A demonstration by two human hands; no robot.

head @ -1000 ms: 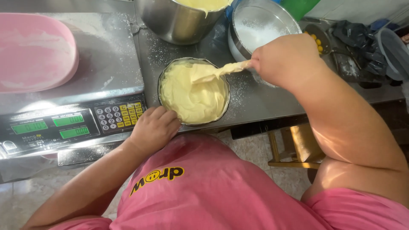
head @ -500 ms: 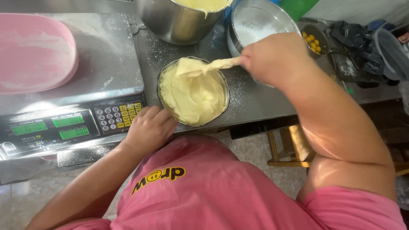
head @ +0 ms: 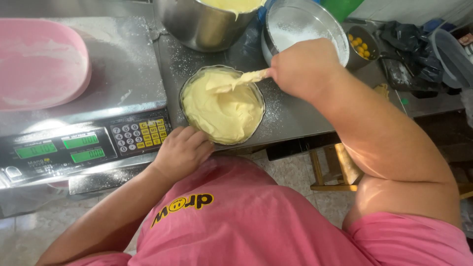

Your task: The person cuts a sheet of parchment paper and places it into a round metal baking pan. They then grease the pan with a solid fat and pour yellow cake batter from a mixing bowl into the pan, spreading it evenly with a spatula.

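From the head camera: the round tin (head: 222,106) of pale batter sat on the steel counter (head: 295,116), just right of the scale (head: 88,143). The right hand (head: 303,69) gripped a batter-coated spatula (head: 236,80) over the tin; the left hand (head: 181,152) (fingers curled) steadied the tin's near rim.

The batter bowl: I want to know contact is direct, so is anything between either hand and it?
Nothing visible is. The left hand rests right at the near rim of the batter bowl. The right hand holds a batter-coated spatula whose blade reaches into the batter, with nothing between.
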